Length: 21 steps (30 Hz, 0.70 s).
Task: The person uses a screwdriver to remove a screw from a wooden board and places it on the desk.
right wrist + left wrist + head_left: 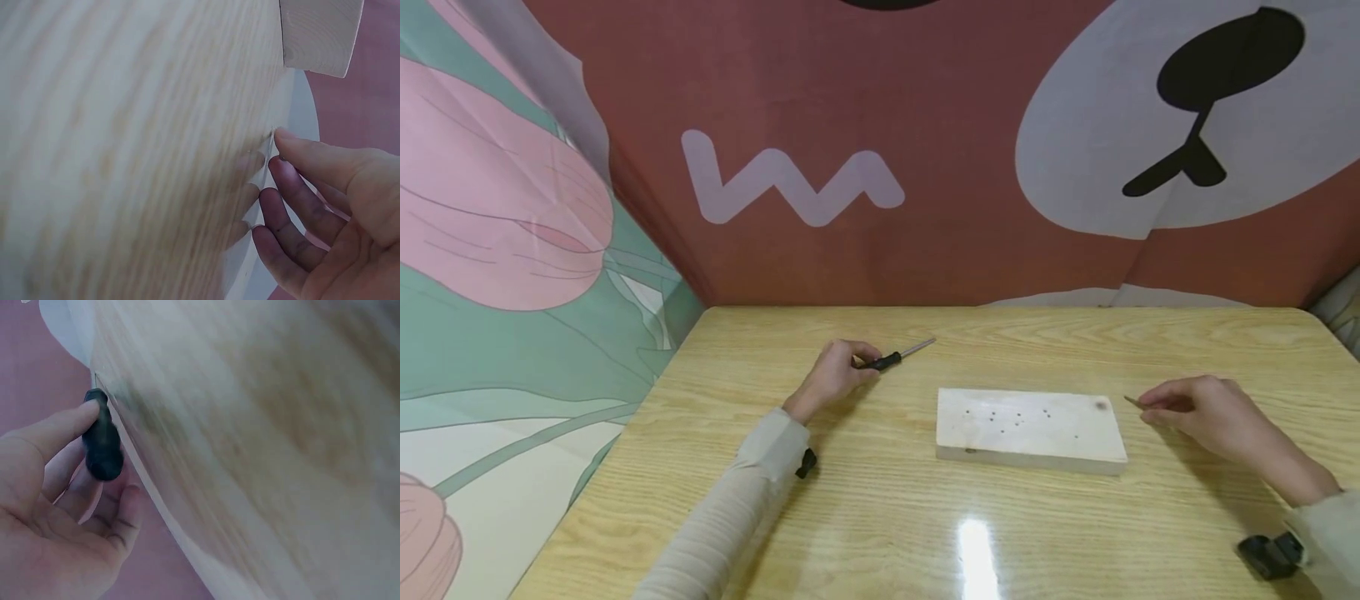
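My left hand (837,372) pinches a screwdriver by its black handle (889,361) between thumb and fingers. Its thin metal shaft (919,347) points to the far right, low over the table. In the left wrist view the thumb lies along the black handle (103,437). To the right of a pale wooden block (1030,450), my right hand (1213,412) pinches a small, thin, brownish screw-like piece (1132,402). That piece points towards the block's right end. In the right wrist view, the fingertips (284,133) are close over the table and mostly hide it.
The block lies flat on a wood-grain table (880,508), its top dotted with several small dark holes. A printed cloth (925,258) hangs behind the table's back edge, and another (512,350) on the left. Dark wrist devices (1270,554) sit at both cuffs.
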{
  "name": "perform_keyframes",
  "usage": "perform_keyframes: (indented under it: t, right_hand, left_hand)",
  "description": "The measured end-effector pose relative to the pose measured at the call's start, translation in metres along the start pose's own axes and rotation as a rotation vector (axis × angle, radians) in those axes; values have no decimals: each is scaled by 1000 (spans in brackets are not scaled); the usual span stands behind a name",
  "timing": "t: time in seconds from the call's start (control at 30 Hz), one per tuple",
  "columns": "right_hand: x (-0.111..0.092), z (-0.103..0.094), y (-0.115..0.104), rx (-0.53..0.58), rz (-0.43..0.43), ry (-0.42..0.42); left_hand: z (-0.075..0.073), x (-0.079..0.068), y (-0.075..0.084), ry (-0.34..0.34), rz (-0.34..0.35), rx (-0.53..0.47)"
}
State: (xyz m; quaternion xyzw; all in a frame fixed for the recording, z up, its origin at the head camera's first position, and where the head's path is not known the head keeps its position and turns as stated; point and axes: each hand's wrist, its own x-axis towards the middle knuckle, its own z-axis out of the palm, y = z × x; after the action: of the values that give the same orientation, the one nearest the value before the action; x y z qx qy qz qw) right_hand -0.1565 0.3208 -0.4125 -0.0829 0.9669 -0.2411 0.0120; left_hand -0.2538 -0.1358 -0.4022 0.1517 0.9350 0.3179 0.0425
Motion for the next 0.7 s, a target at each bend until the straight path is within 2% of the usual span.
perform_keyframes:
  t: [0.33, 0.53, 0.7]
  right_hand:
    - [1, 1, -3, -3, 0, -32]
    - [2, 0, -4, -1, -18, -36]
    - [1, 0, -3, 7, -31, -39]
  left_hand:
    - [2, 0, 1, -91, -25, -12]
    - [2, -1, 2, -101, -40, -26]
    - [3, -1, 2, -99, -12, -16]
